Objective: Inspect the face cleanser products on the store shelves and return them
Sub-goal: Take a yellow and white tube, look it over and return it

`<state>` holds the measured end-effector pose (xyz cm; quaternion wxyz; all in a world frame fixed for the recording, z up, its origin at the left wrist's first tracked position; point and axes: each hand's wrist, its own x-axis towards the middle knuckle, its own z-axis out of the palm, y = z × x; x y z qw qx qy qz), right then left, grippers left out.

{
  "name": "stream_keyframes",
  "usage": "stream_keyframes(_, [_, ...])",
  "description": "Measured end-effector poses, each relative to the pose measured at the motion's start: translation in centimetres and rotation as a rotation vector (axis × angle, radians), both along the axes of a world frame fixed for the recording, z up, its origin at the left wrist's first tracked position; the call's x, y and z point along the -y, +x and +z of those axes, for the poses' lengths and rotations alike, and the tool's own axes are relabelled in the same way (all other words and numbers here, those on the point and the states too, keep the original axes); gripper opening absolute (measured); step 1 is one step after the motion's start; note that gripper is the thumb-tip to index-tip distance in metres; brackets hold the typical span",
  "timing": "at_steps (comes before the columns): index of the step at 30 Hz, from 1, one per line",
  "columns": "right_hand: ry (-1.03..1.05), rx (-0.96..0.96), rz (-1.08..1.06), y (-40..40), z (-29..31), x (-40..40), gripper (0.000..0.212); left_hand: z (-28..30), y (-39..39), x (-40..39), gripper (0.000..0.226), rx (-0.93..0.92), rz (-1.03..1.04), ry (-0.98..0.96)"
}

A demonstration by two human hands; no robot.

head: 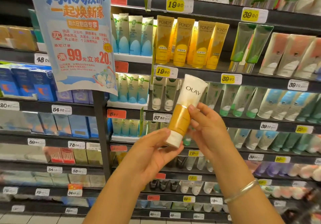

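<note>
Both hands hold the Olay tube (186,109) before the shelf (191,117): left hand (156,154) cups the cap, right hand (206,128) pinches mid-body. Origin slot probably above; misplacement risk.

Dark store shelves (199,70) run in tiers behind both hands, each edge lined with price tags (163,71). Above the hands, yellow tubes (191,42) stand upright in a row, with blue-and-white tubes (132,36) to their left and green tubes (246,48) to their right. Left of the left hand, blue boxes (27,82) sit on the shelf. Right of the right hand stand white, blue and green tubes (271,103).
</note>
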<state>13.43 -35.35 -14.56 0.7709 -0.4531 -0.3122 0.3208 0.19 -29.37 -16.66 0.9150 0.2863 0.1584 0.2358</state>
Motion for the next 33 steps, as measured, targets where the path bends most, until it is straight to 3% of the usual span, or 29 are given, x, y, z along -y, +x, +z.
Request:
stream_keyframes(2, [0.028, 0.054, -0.019, -0.2, 0.2, 0.1, 0.034, -0.3, -0.1, -0.5, 0.025, -0.018, -0.004, 0.112])
stream_keyframes(7, [0.028, 0.146, -0.043, -0.2, 1.2, 0.0, 0.034, -0.4, 0.4, -1.1, 0.051, -0.081, 0.007, 0.396])
stream_keyframes(16, [0.142, 0.245, -0.046, 4.2, 4.9, -0.7, 0.042, 3.1, 5.7, -1.6, 0.054, -0.297, 0.3, 0.992])
stream_keyframes(24, [0.247, 0.356, 0.013, 11.7, 10.7, -1.2, 0.051, 8.1, 13.8, -2.5, 0.041, -0.274, 0.524, 1.158])
stream_keyframes(33, [0.392, 0.472, 0.13, 17.7, 17.5, -4.9, 0.029, 14.7, 19.4, -4.4, 0.04, -0.24, 0.793, 1.266])
